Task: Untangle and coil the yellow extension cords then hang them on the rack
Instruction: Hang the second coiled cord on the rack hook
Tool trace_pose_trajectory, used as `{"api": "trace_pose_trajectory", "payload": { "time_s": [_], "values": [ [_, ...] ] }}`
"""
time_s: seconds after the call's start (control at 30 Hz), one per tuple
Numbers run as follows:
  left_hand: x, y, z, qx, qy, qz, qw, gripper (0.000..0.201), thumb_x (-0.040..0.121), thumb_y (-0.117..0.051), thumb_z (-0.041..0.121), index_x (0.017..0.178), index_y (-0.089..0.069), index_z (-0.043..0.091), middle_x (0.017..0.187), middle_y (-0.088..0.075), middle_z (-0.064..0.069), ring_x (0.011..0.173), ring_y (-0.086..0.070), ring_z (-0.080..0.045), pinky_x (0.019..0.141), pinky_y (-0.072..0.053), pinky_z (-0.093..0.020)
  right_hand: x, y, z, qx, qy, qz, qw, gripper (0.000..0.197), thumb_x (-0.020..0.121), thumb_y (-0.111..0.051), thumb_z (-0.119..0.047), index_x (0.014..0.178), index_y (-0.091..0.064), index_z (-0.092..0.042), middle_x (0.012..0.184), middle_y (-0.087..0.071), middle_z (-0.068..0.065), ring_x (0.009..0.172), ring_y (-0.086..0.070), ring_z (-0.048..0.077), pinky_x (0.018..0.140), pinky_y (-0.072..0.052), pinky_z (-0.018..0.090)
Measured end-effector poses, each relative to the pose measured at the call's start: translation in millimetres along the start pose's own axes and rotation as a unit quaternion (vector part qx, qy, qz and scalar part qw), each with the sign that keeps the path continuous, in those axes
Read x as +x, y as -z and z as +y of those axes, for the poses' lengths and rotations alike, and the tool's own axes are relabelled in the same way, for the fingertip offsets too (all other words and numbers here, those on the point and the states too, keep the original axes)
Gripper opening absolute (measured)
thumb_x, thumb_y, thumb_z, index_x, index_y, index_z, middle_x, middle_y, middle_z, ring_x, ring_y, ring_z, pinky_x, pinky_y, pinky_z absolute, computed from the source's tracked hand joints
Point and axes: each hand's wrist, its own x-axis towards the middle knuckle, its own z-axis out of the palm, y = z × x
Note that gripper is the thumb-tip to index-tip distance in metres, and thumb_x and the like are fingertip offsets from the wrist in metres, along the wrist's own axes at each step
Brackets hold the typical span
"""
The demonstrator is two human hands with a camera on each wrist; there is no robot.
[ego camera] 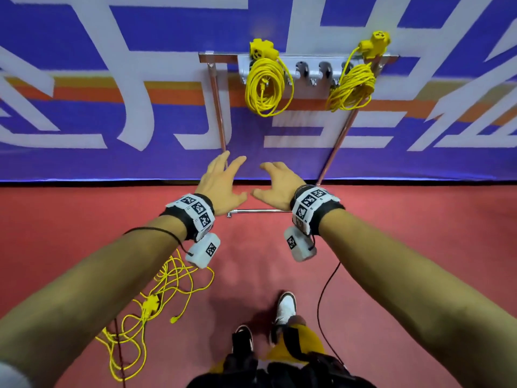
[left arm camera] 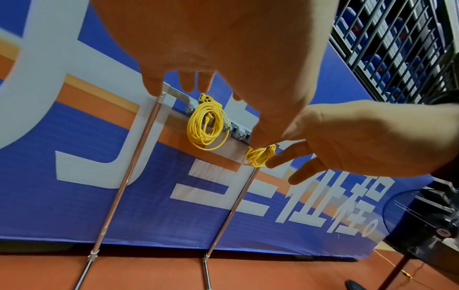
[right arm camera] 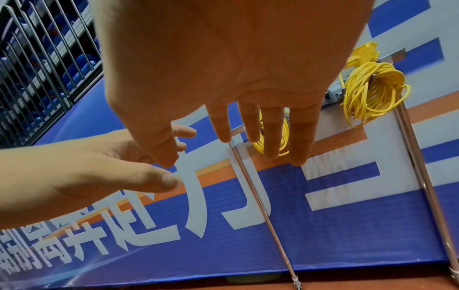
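both my hands are held out in front of me, empty, fingers spread apart: my left hand [ego camera: 221,186] and my right hand [ego camera: 279,186] hover side by side, below the rack [ego camera: 296,67]. two coiled cords already hang up there, the left coil [ego camera: 268,88] and the right coil [ego camera: 351,88] (its loops look looser). the one that matters next is the tangled cord [ego camera: 148,312] on the floor [ego camera: 391,275], behind and below my left forearm, well apart from both hands. it sprawls roughly from near my left wrist back toward my left side, so i judge the left hand is nearer and the reach is down and back, away from the rack.
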Motion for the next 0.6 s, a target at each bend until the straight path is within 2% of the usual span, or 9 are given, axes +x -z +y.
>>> {"api": "trace_pose_trajectory", "payload": {
  "time_s": [0.13, 0.27, 0.4, 0.53, 0.6],
  "values": [
    [-42, 3, -11, -0.02, 0.022, -0.005, 1.0, 0.089, 0.081, -0.075, 0.035, 0.156, -0.026, 0.029, 0.164, -0.012, -0.013, 0.151, -0.011, -0.033, 0.12, -0.024, -0.047, -29, -21, -14, 0.005, 0.001, -0.018, 1.0, 0.081, 0.081, -0.066, -0.052, 0.148, -0.036, -0.02, 0.151, -0.034, 0.006, 0.127, -0.051, 0.027, 0.105, -0.044, 0.039],
    [-82, 4, -27, -0.058, 0.017, 0.07, 0.996, 0.07, 0.081, -0.074, 0.023, 0.145, -0.047, 0.015, 0.152, -0.037, -0.014, 0.141, -0.034, -0.033, 0.114, -0.029, -0.038, -43, -38, -25, 0.039, 0.024, -0.018, 0.999, 0.07, 0.083, -0.069, -0.042, 0.143, -0.044, -0.016, 0.147, -0.04, 0.008, 0.129, -0.048, 0.025, 0.108, -0.039, 0.034],
    [-108, 5, -47, -0.081, 0.053, 0.122, 0.988, 0.066, 0.074, -0.062, 0.032, 0.135, -0.056, 0.006, 0.135, -0.053, -0.016, 0.129, -0.047, -0.033, 0.112, -0.034, -0.039, -52, -60, -37, 0.064, 0.037, -0.029, 0.997, 0.064, 0.084, -0.07, -0.04, 0.139, -0.048, -0.015, 0.141, -0.044, 0.008, 0.118, -0.055, 0.025, 0.104, -0.041, 0.032],
    [-134, -1, -74, -0.089, 0.108, 0.135, 0.981, 0.066, 0.072, -0.063, 0.033, 0.131, -0.057, 0.005, 0.131, -0.056, -0.018, 0.123, -0.051, -0.035, 0.109, -0.038, -0.04, -60, -93, -49, 0.073, 0.042, -0.036, 0.996, 0.053, 0.084, -0.069, -0.038, 0.13, -0.056, -0.016, 0.134, -0.052, 0.01, 0.122, -0.051, 0.026, 0.103, -0.038, 0.031],
    [-149, -8, -92, -0.089, 0.152, 0.113, 0.978, 0.066, 0.073, -0.065, 0.033, 0.133, -0.056, 0.006, 0.133, -0.055, -0.019, 0.125, -0.05, -0.035, 0.11, -0.034, -0.039, -65, -114, -53, 0.076, 0.035, -0.05, 0.995, 0.048, 0.085, -0.069, -0.036, 0.127, -0.057, -0.015, 0.131, -0.055, 0.011, 0.124, -0.05, 0.027, 0.102, -0.037, 0.03]
  ]
}}
